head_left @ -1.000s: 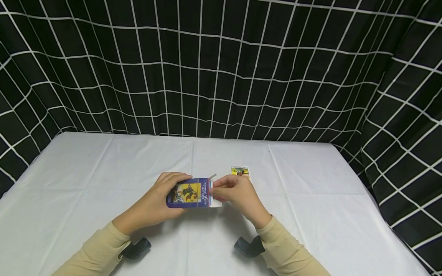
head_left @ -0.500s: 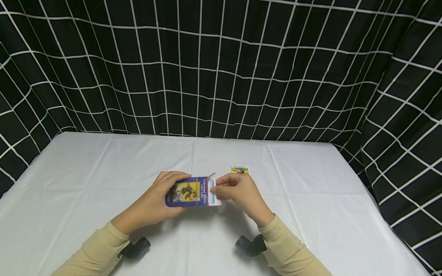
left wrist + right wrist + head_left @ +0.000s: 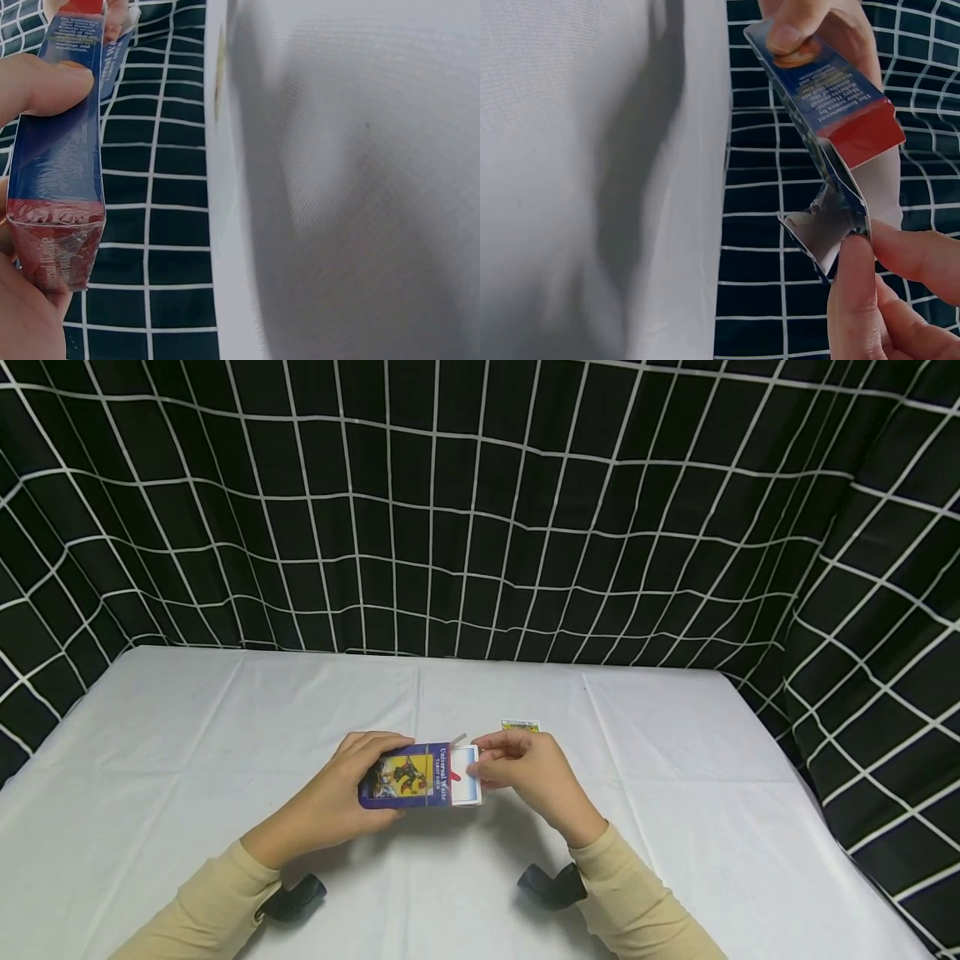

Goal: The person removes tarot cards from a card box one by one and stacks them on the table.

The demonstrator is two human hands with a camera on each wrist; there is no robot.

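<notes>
My left hand (image 3: 330, 802) grips a blue and purple tarot card box (image 3: 405, 777), held above the table with its end flaps to the right. The lid reads "Universal Waite Tarot Deck". In the left wrist view my thumb lies along the box's narrow side (image 3: 60, 157). From the box mouth sticks a white-bordered tarot card (image 3: 466, 787), partly out, its outer end pinched by my right hand (image 3: 532, 777). The right wrist view has a bent, ragged paper flap (image 3: 810, 232) beside my right thumb. The rest of the card is hidden inside the box.
Another tarot card (image 3: 520, 725) lies on the white cloth-covered table (image 3: 225, 718) behind my right hand, mostly covered by it. A black curtain with white grid lines (image 3: 480, 510) surrounds the table at the back and sides. Dark wrist devices (image 3: 296, 899) hang under both sleeves.
My right hand has moved slightly to the right, and more of the card now shows outside the box. The left hand keeps the box almost still.
</notes>
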